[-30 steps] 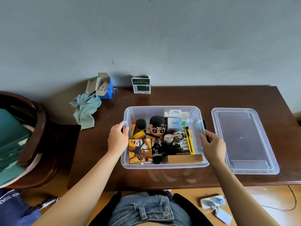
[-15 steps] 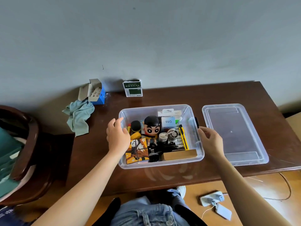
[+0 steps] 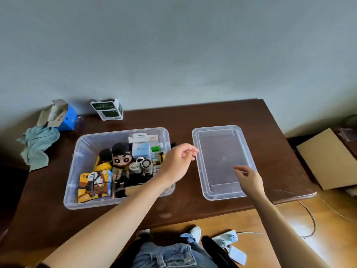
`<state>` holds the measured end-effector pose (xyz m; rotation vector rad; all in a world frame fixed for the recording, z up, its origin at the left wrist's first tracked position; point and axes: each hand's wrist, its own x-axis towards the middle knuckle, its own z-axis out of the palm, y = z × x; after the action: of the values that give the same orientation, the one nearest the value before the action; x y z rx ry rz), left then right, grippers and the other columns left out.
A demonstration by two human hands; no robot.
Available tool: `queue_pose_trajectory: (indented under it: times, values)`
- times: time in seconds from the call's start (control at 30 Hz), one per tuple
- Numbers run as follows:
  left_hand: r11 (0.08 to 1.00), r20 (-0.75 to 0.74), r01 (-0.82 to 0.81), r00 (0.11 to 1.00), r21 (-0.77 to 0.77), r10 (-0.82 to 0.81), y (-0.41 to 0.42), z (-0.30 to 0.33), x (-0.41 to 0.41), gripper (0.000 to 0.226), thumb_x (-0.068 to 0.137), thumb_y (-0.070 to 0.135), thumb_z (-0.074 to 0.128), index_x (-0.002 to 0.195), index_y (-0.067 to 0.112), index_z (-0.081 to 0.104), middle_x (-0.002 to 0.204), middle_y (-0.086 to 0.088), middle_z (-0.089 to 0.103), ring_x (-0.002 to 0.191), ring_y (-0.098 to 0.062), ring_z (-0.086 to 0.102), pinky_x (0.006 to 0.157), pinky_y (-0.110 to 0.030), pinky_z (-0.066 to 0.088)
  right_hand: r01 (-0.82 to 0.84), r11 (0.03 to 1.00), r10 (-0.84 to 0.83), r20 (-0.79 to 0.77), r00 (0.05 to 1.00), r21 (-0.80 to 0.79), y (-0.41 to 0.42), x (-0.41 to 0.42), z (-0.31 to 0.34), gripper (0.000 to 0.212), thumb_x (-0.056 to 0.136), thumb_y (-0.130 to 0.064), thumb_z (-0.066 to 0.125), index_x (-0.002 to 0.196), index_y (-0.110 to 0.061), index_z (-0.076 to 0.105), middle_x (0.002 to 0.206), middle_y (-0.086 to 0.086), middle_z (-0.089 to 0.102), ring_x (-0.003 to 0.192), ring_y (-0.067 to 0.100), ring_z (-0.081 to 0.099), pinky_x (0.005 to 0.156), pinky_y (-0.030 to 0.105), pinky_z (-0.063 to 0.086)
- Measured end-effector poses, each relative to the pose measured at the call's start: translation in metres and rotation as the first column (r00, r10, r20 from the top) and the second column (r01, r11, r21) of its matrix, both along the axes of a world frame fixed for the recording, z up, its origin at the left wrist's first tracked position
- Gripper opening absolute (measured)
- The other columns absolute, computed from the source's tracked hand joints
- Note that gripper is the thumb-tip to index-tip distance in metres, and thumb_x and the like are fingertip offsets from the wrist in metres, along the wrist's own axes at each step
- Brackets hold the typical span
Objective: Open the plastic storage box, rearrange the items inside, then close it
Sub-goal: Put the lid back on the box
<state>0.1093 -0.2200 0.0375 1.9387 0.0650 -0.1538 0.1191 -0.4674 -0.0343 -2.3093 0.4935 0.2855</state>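
Observation:
The clear plastic storage box [image 3: 81, 151] stands open on the brown table, packed with a cartoon figure [image 3: 120, 156], a picture cube [image 3: 94, 185], a pale blue box [image 3: 141, 149], tape rolls and other small items. Its clear lid [image 3: 222, 161] lies flat to the right of it. My left hand [image 3: 178, 161] reaches across the box's right rim toward the lid's left edge, fingers loosely curled and holding nothing. My right hand [image 3: 250, 178] hovers over the lid's near right part, fingers relaxed, with nothing in it.
At the table's back left lie a teal cloth [image 3: 37, 146], an open blue carton [image 3: 61, 117] and a small green-and-white box [image 3: 108, 110]. A cardboard sheet [image 3: 326, 157] sits beyond the right edge. A power strip and cables [image 3: 229, 238] are on the floor.
Both hands have let go of the box's sides and moved right toward the lid. The camera view has swung to the right.

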Motion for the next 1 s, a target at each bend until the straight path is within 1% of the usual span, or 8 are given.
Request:
queue_pose_trajectory:
  times: [0.13,0.2,0.3,0.47,0.6,0.7,0.8,1.0]
  values:
    - [0.977,-0.183,0.208,0.964,0.057,-0.194,-0.064,-0.022,0.005,0.026,0.099,0.014,0.042,0.115,0.016,0.063,0.115,-0.001,0.065,0.104,-0.013,0.061,0.092,-0.024,0.048,0.031,0.999,-0.032,-0.038,0.999,-0.019,-0.047,0.006,-0.012,0.027,0.092,-0.02,0.05,0.115,-0.017,0.064,0.099,0.007,0.067,0.057,0.016,0.056,0.054,0.026,0.043]
    - [0.962,-0.291,0.251,0.933,0.108,-0.211,-0.083,-0.04,0.007,0.03,0.099,0.015,0.04,0.122,0.016,0.059,0.126,-0.002,0.059,0.116,-0.015,0.055,0.097,-0.025,0.043,0.019,0.999,-0.021,-0.063,0.998,-0.033,-0.063,0.007,-0.02,0.03,0.093,-0.02,0.05,0.12,-0.015,0.061,0.11,0.01,0.065,0.076,0.021,0.062,0.065,0.027,0.046]
    - [0.951,-0.384,0.224,0.915,0.215,-0.128,-0.099,-0.064,0.007,0.033,0.097,0.013,0.042,0.127,0.017,0.055,0.135,-0.006,0.05,0.115,-0.02,0.055,0.093,-0.024,0.041,0.015,0.999,-0.02,-0.106,0.994,-0.046,-0.079,0.009,-0.031,0.036,0.091,-0.02,0.053,0.126,-0.014,0.055,0.13,0.011,0.055,0.11,0.028,0.057,0.09,0.037,0.047]
    - [0.93,-0.509,0.11,0.856,0.35,0.091,-0.108,-0.095,0.007,0.041,0.096,0.016,0.046,0.137,0.018,0.042,0.138,-0.013,0.035,0.106,-0.034,0.058,0.094,-0.039,0.049,0.051,0.998,-0.06,-0.228,0.972,-0.041,-0.089,0.015,-0.044,0.048,0.09,-0.02,0.052,0.137,-0.009,0.043,0.136,0.013,0.049,0.112,0.03,0.055,0.092,0.04,0.046]
    - [0.956,-0.589,0.035,0.794,0.291,0.151,-0.112,-0.108,0.004,0.047,0.096,0.012,0.046,0.141,0.02,0.036,0.139,-0.013,0.03,0.1,-0.029,0.058,0.078,-0.027,0.051,0.072,0.997,-0.07,-0.28,0.958,-0.004,-0.089,0.018,-0.05,0.052,0.091,-0.02,0.051,0.14,-0.008,0.037,0.137,0.012,0.047,0.112,0.03,0.055,0.092,0.041,0.048]
    - [0.96,-0.596,0.019,0.787,0.28,0.159,-0.114,-0.113,0.001,0.051,0.094,0.008,0.048,0.141,0.024,0.034,0.14,-0.013,0.03,0.098,-0.027,0.059,0.07,-0.023,0.05,0.086,0.996,-0.083,-0.288,0.954,0.0,-0.09,0.021,-0.055,0.038,0.09,-0.019,0.052,0.127,-0.008,0.05,0.119,0.009,0.059,0.099,0.025,0.061,0.08,0.033,0.048]
    - [0.959,-0.602,-0.017,0.775,0.283,0.192,-0.11,-0.108,0.001,0.052,0.093,0.008,0.049,0.139,0.027,0.035,0.138,-0.013,0.031,0.09,-0.026,0.06,0.068,-0.025,0.051,0.09,0.996,-0.087,-0.254,0.963,0.001,-0.092,0.023,-0.056,0.027,0.091,-0.019,0.051,0.063,-0.016,0.051,0.055,-0.002,0.049,0.048,0.015,0.043,0.048,0.023,0.032]
    - [0.919,-0.388,0.027,0.911,0.394,0.14,-0.101,-0.083,0.004,0.046,0.095,0.031,0.052,0.139,0.027,0.037,0.143,-0.007,0.035,0.113,-0.021,0.051,0.089,-0.027,0.05,0.156,0.948,-0.109,-0.179,0.978,0.278,-0.093,0.028,-0.03,0.035,0.099,-0.014,0.039,0.065,-0.011,0.048,0.058,0.001,0.052,0.051,0.013,0.047,0.043,0.022,0.037]
